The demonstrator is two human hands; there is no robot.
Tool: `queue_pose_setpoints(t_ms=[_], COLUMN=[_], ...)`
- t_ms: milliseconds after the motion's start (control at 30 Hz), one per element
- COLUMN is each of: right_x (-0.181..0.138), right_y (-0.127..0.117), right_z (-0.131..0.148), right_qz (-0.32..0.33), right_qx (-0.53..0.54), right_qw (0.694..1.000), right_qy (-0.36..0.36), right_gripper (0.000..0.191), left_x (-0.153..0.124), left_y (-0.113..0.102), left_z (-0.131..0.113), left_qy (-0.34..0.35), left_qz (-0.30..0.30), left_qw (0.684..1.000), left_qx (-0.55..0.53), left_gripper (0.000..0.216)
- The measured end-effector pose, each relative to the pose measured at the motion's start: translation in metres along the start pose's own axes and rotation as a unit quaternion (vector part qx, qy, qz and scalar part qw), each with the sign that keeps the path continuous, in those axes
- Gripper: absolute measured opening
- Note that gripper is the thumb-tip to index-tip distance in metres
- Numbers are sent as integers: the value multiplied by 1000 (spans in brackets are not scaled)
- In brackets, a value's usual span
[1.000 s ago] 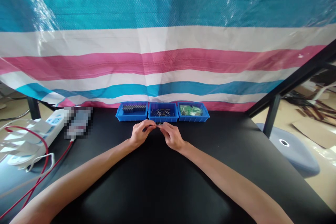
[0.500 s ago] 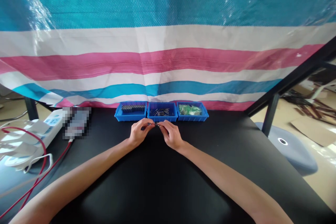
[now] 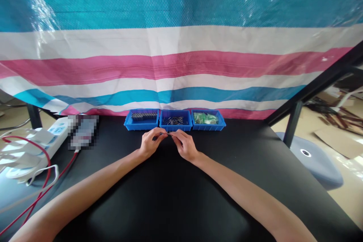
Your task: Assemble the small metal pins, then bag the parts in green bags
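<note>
**Change.** The tarp [image 3: 181, 64], striped, hangs beyond both hands, and the black table [image 3: 181, 196] lies under them. Both are as they were half a second ago. The left hand [image 3: 150, 144] and right hand [image 3: 185, 145] hold the same place as then, with their fingertips meeting. Each hand is pinched, thumb against forefinger with the other fingers curled, on one end of a thin metal pin [image 3: 167, 134]. A second ago the fingertips hid the pin. Now a short length shows between them, and the fingers cover the rest.

**Surroundings.**
- A black frame bar [image 3: 317, 87] rises up and right of the right hand.
- A grey-blue seat [image 3: 314, 166] sits off the table, well to the right.
- A white power strip [image 3: 53, 133] lies well left of the left hand.
- A red cable [image 3: 42, 193] runs back from the power strip along the table's left edge.
- Just beyond the fingertips, side by side:
  - left bin [image 3: 141, 124], with dark parts in a row
  - middle bin [image 3: 175, 126], with loose metal pieces
  - right bin [image 3: 208, 126], with green pieces

**Count.** Two hands, one pin held, three bins, one power strip.
</note>
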State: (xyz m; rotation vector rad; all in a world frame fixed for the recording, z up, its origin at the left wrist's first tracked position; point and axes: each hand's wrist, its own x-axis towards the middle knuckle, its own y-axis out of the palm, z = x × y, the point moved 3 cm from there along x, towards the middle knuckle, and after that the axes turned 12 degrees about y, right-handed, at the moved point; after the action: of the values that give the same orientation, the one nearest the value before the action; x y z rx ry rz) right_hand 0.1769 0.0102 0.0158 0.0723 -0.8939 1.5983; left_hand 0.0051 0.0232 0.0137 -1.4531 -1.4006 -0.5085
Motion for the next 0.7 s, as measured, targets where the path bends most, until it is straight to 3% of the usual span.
queue_pose_setpoints(t_ms=[700], right_x=[-2], right_y=[1], right_z=[0], right_qz=[7], right_qx=[-15], right_qw=[1000], right_qy=[-26], right_gripper=[25], left_x=[1], left_y=[0], left_z=[-3], left_qy=[6], left_qz=[3], left_qw=[1000], left_qx=[-10], left_gripper=[8])
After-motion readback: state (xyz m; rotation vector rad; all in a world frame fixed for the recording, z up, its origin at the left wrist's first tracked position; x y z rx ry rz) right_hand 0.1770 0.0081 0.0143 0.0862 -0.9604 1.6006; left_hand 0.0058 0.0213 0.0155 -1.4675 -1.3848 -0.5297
